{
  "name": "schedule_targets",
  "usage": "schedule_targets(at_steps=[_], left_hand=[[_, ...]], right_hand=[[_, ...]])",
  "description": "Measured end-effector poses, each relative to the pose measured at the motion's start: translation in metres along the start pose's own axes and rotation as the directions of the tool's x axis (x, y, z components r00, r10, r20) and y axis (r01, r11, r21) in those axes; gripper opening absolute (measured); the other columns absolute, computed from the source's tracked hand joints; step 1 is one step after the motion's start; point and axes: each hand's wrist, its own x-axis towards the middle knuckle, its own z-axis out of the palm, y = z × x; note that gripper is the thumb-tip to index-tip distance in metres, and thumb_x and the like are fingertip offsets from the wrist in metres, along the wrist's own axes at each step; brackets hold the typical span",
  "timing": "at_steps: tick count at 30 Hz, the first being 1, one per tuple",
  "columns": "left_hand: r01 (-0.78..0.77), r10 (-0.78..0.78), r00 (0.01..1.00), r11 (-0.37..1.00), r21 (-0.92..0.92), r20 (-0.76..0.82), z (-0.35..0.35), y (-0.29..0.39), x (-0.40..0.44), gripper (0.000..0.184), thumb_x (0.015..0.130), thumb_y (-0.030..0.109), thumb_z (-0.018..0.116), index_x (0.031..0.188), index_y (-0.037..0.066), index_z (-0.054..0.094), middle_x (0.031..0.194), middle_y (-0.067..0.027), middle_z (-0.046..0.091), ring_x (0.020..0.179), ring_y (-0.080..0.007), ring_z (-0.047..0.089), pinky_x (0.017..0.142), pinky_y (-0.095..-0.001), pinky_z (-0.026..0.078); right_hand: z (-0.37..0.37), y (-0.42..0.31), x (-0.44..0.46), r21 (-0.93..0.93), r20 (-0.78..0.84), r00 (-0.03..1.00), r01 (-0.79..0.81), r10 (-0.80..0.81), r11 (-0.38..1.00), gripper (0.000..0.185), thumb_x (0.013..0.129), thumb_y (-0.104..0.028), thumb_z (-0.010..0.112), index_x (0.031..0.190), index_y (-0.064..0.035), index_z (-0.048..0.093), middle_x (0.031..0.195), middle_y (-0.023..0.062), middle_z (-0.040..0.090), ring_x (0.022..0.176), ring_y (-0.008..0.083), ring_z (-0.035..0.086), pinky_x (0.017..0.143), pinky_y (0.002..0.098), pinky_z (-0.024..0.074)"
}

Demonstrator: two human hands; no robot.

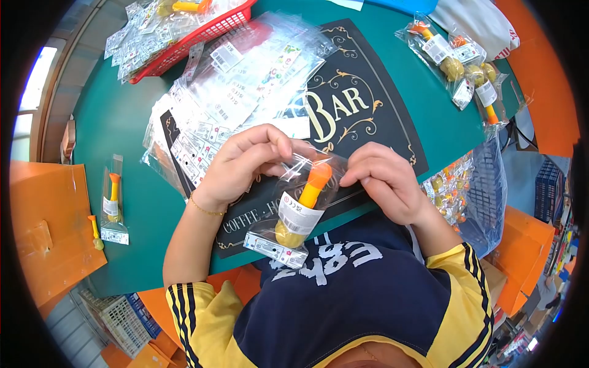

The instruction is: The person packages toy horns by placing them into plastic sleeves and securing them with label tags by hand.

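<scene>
Between my two hands is a clear plastic bag [302,214] with an orange and yellow toy inside, its round end greenish gold. The bag has a white barcode label, and a printed white strip lies at its lower end. My left hand [254,156] pinches the bag's upper left corner, fingers curled. On the other side, my right hand [383,178] has its thumb and forefinger together at the bag's upper right edge. The bag is over the front part of a black mat [392,116] with "Bar" lettering.
Empty-looking clear bags [257,67] lie in a pile behind my left hand. A red basket [208,38] holds more bags. Bagged toys [454,61] sit at the back right, another [113,202] at the left. A clear bin [488,196] of bagged toys stands right.
</scene>
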Motion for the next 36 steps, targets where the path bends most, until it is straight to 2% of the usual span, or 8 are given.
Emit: schedule_targets(at_steps=[8, 10, 16, 21, 26, 31, 34, 36], left_hand=[[-0.09, 0.089, 0.996, 0.995, 0.04, 0.032, 0.015, 0.0, -0.004, 0.013, 0.095, 0.003, 0.047, 0.099, -0.002, 0.058, 0.114, -0.0204, 0.062, 0.104, -0.0169, 0.061, 0.086, -0.0253, 0.05], [-0.118, 0.119, 0.993, 0.984, 0.132, 0.002, 0.021, -0.003, -0.003, 0.013, 0.094, 0.001, 0.05, 0.103, -0.003, 0.058, 0.115, -0.0188, 0.063, 0.103, -0.0163, 0.061, 0.086, -0.0255, 0.05], [-0.257, 0.262, 0.965, 0.958, 0.125, -0.027, 0.032, 0.003, -0.007, 0.041, 0.091, -0.003, 0.053, 0.13, 0.0, 0.042, 0.125, -0.0177, 0.057, 0.109, -0.0218, 0.061, 0.086, -0.0253, 0.051], [-0.354, 0.613, 0.786, 0.555, 0.753, -0.082, 0.011, 0.045, -0.047, 0.043, 0.085, -0.006, 0.058, 0.126, 0.0, 0.049, 0.13, -0.0147, 0.054, 0.116, -0.0254, 0.056, 0.086, -0.03, 0.052], [0.399, 0.786, 0.589, -0.08, 0.913, -0.189, -0.063, 0.063, -0.122, 0.041, 0.079, 0.015, 0.07, 0.119, 0.01, 0.059, 0.131, -0.0121, 0.055, 0.12, -0.0298, 0.051, 0.101, -0.0385, 0.04], [0.713, 0.844, 0.424, -0.088, 0.695, -0.328, -0.171, 0.046, -0.207, 0.047, 0.078, 0.02, 0.071, 0.121, 0.009, 0.056, 0.131, -0.0131, 0.053, 0.119, -0.0323, 0.05, 0.099, -0.0398, 0.041], [0.862, 0.732, 0.274, 0.1, 0.497, -0.624, -0.185, 0.038, -0.227, 0.05, 0.078, 0.024, 0.071, 0.123, 0.009, 0.054, 0.12, -0.0164, 0.059, 0.106, -0.0325, 0.058, 0.091, -0.0403, 0.045], [0.842, 0.686, 0.195, 0.249, 0.478, -0.701, -0.206, 0.02, -0.239, 0.048, 0.083, 0.027, 0.066, 0.125, 0.009, 0.052, 0.108, -0.0165, 0.065, 0.097, -0.0346, 0.062, 0.087, -0.0408, 0.047]], right_hand=[[0.009, 0.003, 0.004, 0.162, -0.209, 0.97, -0.09, 0.124, 0.983, 0.023, 0.083, -0.011, 0.062, 0.104, -0.0035, 0.058, 0.111, 0.0098, 0.052, 0.091, 0.0129, 0.053, 0.08, 0.0266, 0.0433], [0.018, -0.012, 0.013, 0.572, -0.043, 0.874, -0.376, 0.484, 0.729, 0.045, 0.084, -0.013, 0.065, 0.123, -0.0037, 0.045, 0.119, 0.0097, 0.05, 0.102, 0.014, 0.055, 0.087, 0.028, 0.0441], [0.032, -0.019, 0.021, 0.725, 0.136, 0.819, -0.466, 0.557, 0.508, 0.047, 0.086, -0.008, 0.065, 0.128, -0.0021, 0.046, 0.11, 0.01, 0.061, 0.096, 0.0162, 0.063, 0.07, 0.0256, 0.0554], [-0.017, -0.009, 0.011, 0.395, -0.082, 0.741, -0.59, 0.666, 0.704, 0.04, 0.085, -0.02, 0.063, 0.118, -0.0003, 0.051, 0.091, 0.0097, 0.064, 0.076, 0.0119, 0.062, 0.061, 0.0201, 0.0484], [-0.117, 0.027, -0.037, 0.123, -0.259, 0.69, -0.67, 0.676, 0.732, 0.032, 0.085, -0.024, 0.056, 0.111, -0.0045, 0.055, 0.084, -0.0019, 0.056, 0.072, 0.0049, 0.051, 0.06, 0.0167, 0.0351], [-0.193, 0.057, -0.084, 0.091, -0.547, 0.623, -0.62, 0.559, 0.779, 0.02, 0.085, -0.011, 0.058, 0.104, -0.0057, 0.054, 0.08, -0.0043, 0.049, 0.073, 0.0043, 0.046, 0.061, 0.0164, 0.0329], [-0.231, 0.059, -0.103, -0.315, -0.574, 0.692, -0.68, 0.438, 0.662, 0.023, 0.078, -0.004, 0.057, 0.101, -0.0025, 0.053, 0.083, -0.0012, 0.049, 0.074, 0.0082, 0.043, 0.066, 0.022, 0.0351], [-0.254, 0.05, -0.13, -0.594, -0.295, 0.75, -0.629, 0.591, 0.501, 0.015, 0.072, -0.004, 0.055, 0.084, -0.0048, 0.047, 0.077, -0.003, 0.041, 0.069, 0.0092, 0.04, 0.062, 0.0225, 0.0339]])
